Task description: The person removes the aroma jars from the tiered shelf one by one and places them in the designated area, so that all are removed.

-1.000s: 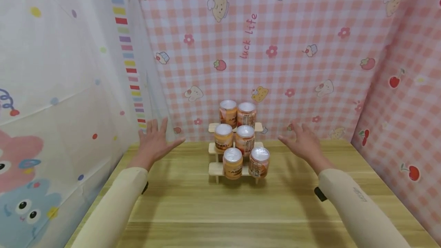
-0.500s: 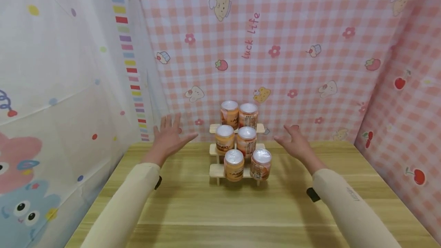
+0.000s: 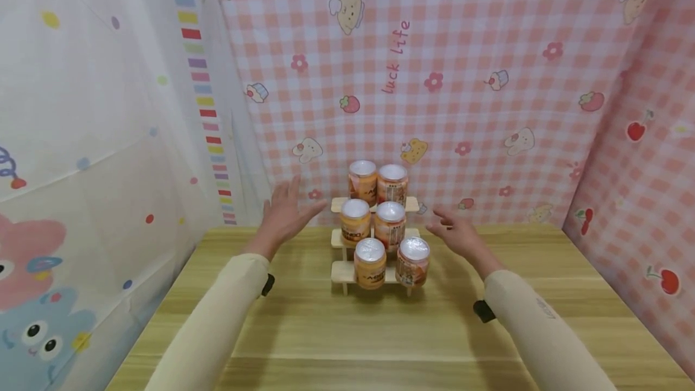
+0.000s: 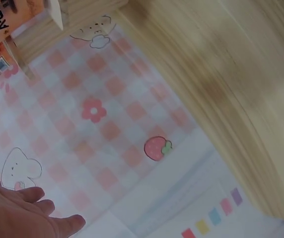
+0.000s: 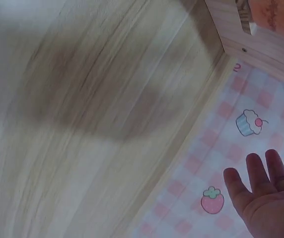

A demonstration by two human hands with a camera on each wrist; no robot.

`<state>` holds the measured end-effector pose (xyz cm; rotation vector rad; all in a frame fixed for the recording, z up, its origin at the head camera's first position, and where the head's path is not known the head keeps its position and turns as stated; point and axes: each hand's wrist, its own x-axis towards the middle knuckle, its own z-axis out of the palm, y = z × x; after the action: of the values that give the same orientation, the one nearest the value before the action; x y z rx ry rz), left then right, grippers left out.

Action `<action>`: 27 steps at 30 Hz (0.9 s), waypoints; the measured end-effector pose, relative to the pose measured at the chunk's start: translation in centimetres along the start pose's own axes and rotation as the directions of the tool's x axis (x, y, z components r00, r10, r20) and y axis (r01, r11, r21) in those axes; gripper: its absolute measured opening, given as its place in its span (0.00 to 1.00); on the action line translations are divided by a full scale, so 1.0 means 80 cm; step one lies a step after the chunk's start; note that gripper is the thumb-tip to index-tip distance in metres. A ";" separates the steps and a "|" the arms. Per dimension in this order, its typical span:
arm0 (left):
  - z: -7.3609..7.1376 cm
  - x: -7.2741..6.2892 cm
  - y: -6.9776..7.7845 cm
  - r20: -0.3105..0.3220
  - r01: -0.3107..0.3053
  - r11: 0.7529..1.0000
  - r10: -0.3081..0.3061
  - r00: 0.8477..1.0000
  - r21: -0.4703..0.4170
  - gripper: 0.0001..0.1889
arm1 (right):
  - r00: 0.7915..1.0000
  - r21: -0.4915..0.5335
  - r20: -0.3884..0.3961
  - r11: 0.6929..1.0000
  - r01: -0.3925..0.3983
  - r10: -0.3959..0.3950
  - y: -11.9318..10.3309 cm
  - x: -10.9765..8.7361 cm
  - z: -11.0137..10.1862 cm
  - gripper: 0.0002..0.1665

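Orange cans with silvery tops stand in pairs on a three-step wooden rack (image 3: pixel 342 271). On the top step are a left can (image 3: pixel 362 184) and a right can (image 3: pixel 393 187); the middle step bears a left can (image 3: pixel 355 225) and a right can (image 3: pixel 390 228). The bottom pair is a left can (image 3: pixel 370 267) and a right can (image 3: pixel 412 265). My left hand (image 3: pixel 285 216), fingers spread, is to the left of the rack and holds nothing. On the other side my right hand (image 3: pixel 461 235) hangs with relaxed fingers, apart from the cans and also without anything in it.
The rack stands on a wood-grain table (image 3: pixel 347 343) near its back edge. Behind it hangs a pink checked cloth (image 3: pixel 467 113). A white printed cloth (image 3: pixel 108 149) borders the left side, and a cherry-patterned checked cloth (image 3: pixel 641 210) the right.
My left hand has moved right toward the rack. My right hand has moved left and slightly down toward it, its fingers a little more bent. The cans keep their places on the rack.
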<state>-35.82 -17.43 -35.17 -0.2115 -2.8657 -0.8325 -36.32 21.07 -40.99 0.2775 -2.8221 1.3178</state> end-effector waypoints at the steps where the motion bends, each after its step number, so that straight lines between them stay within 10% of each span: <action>1: 0.001 0.001 0.002 0.004 0.008 1.000 -0.008 1.000 -0.012 0.54 | 1.000 0.013 0.000 1.000 -0.013 0.013 0.000 0.001 0.002 0.39; 27: 0.023 0.020 0.025 0.035 0.059 0.914 -0.049 0.998 -0.402 0.60 | 0.980 0.383 0.058 0.902 -0.198 0.190 -0.039 0.044 0.024 0.34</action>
<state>-37.20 -14.59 -35.37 -0.1881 -2.6977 -1.4383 -39.12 17.11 -39.52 0.0074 -2.6344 1.9257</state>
